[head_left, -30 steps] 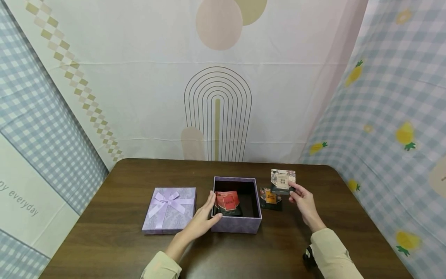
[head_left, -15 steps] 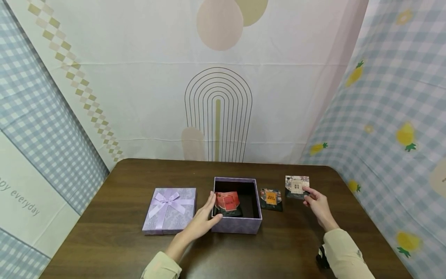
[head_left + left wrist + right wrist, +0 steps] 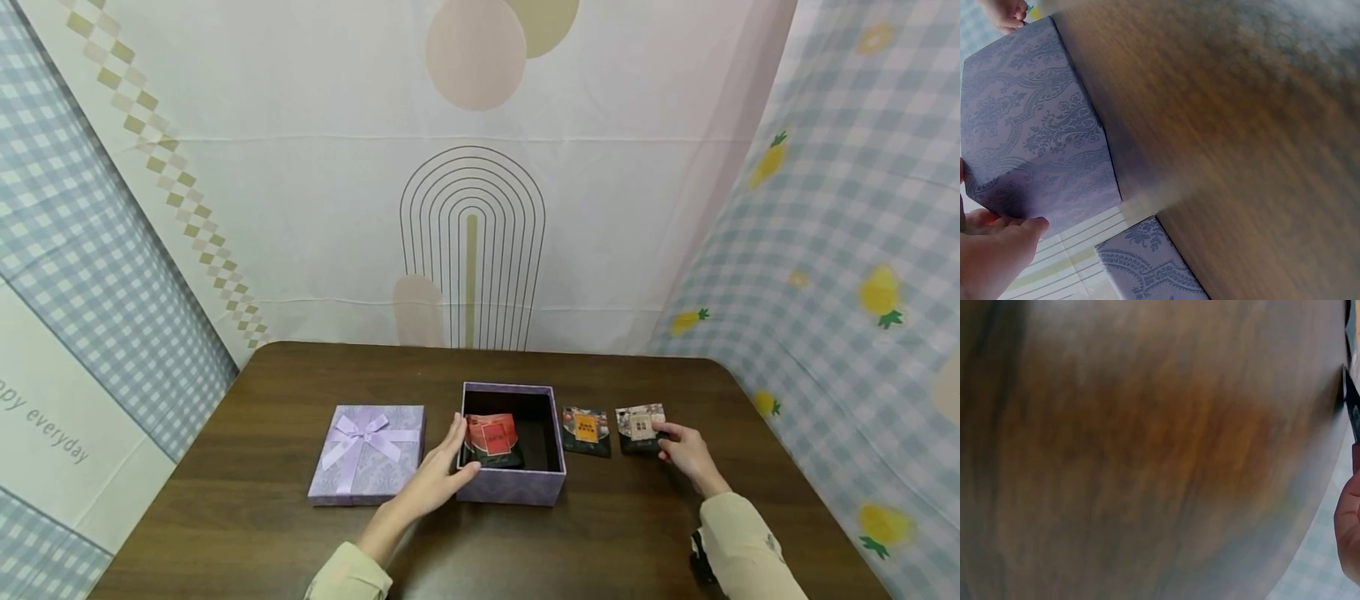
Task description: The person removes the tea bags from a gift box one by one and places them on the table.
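Observation:
My right hand [image 3: 692, 457] pinches the right edge of a flat square sachet [image 3: 639, 427] with a cream label, low over the table on the right. Just left of it lies a similar sachet [image 3: 586, 430] with an orange label. The open purple patterned box [image 3: 512, 487] stands in the middle, a red-topped sachet [image 3: 492, 439] inside on its left. With fingers extended, my left hand [image 3: 435, 477] rests against the box's left side and near corner. In the left wrist view its fingertips touch the purple patterned wall. Only part of the right hand shows in the right wrist view.
A lavender box lid [image 3: 369, 454] with a ribbon bow lies left of the box, close to the left forearm. The dark wooden table [image 3: 247, 533] ends at a pale printed cloth [image 3: 337, 208] behind, with checked cloth on both sides.
My right hand has carried the cream-labelled sachet to the right, off from over the orange-labelled one, then lowered it toward the table. The left hand has stayed at the box.

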